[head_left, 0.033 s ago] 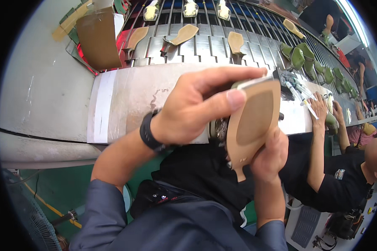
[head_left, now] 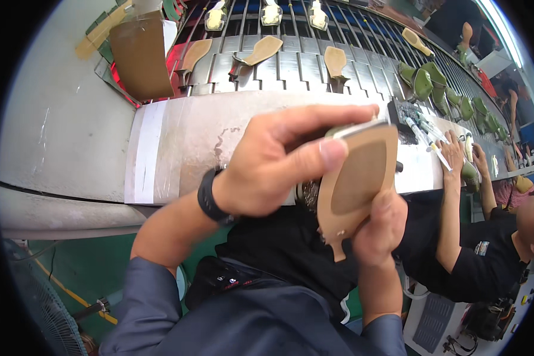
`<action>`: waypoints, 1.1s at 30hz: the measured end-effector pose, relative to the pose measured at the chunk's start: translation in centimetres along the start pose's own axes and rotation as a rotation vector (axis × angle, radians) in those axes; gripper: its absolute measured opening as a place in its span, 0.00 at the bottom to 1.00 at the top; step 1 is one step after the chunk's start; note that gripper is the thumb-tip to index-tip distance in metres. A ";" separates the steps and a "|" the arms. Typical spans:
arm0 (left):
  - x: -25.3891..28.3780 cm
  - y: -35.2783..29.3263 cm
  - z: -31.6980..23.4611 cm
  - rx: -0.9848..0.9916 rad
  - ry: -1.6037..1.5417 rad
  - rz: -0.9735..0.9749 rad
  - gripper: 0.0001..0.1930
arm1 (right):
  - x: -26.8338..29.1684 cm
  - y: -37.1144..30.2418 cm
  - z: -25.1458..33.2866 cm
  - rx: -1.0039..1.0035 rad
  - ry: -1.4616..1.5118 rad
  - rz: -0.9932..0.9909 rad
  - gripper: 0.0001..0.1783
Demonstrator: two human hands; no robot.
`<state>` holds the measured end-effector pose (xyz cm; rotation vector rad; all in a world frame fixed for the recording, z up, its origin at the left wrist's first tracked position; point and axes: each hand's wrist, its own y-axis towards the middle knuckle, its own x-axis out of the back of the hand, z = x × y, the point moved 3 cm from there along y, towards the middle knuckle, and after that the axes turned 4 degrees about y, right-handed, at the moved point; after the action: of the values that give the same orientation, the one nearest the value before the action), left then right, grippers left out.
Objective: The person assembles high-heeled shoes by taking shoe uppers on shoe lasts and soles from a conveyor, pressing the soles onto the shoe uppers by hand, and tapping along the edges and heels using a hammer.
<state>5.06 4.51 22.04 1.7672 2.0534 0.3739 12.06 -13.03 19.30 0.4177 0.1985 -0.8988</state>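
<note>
A shoe, its tan sole turned up toward me with a darker brown panel in the middle, is held in front of me over the bench edge. My left hand is closed on its wide toe end, thumb on the sole's edge and fingers reaching over the far side. Around the narrower part, my right hand grips the right edge with its thumb on the sole; it is a little blurred. A narrow tan tab sticks out at the sole's lower end. Most of the upper is hidden behind the sole and my hands.
Beyond the pale bench, a slatted metal conveyor carries several tan-soled shoe parts. Green shoes stand farther right. A black tray holds syringe-like tubes. At right, a co-worker's hands work on a shoe. A brown board stands at left.
The shoe's toe end has dropped slightly and its sole has tilted a little in my hands. Both hands keep their hold.
</note>
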 end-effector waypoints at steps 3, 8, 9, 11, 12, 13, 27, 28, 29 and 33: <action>-1.4 -2.2 -1.7 0.030 -0.044 -0.095 0.25 | -0.2 -1.8 0.7 0.009 -0.196 0.164 0.23; -1.1 -3.9 -3.2 0.083 -0.088 -0.229 0.12 | -2.3 -2.8 1.2 0.190 -0.437 0.332 0.18; -0.9 -4.1 -3.5 0.082 -0.065 -0.236 0.10 | -2.6 -3.0 1.1 0.183 -0.436 0.362 0.17; -0.5 -4.2 -4.1 0.091 0.012 -0.269 0.08 | -3.1 -3.3 0.8 0.190 -0.424 0.367 0.14; -0.3 -4.3 -4.5 0.079 0.060 -0.265 0.08 | -3.4 -3.3 0.7 0.187 -0.432 0.408 0.12; -0.1 -4.4 -4.8 0.067 0.108 -0.258 0.08 | -3.7 -3.3 0.6 0.185 -0.441 0.448 0.11; 2.6 -5.6 -4.9 -0.066 0.460 -0.445 0.13 | -5.3 -1.4 -0.9 0.219 -0.362 0.380 0.07; 2.6 -5.5 -5.0 -0.061 0.517 -0.413 0.14 | -5.3 -1.4 -0.9 0.218 -0.358 0.376 0.07; 2.5 -5.5 -5.2 -0.057 0.573 -0.382 0.15 | -5.4 -1.4 -0.9 0.223 -0.352 0.369 0.07; 2.1 -4.9 -5.8 -0.133 0.803 -0.324 0.17 | -5.5 -1.5 -0.6 0.216 -0.364 0.333 0.09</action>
<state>-2.17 6.17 24.70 1.2677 2.6944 1.2357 7.48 -9.65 20.25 0.4633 -0.2982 -0.6539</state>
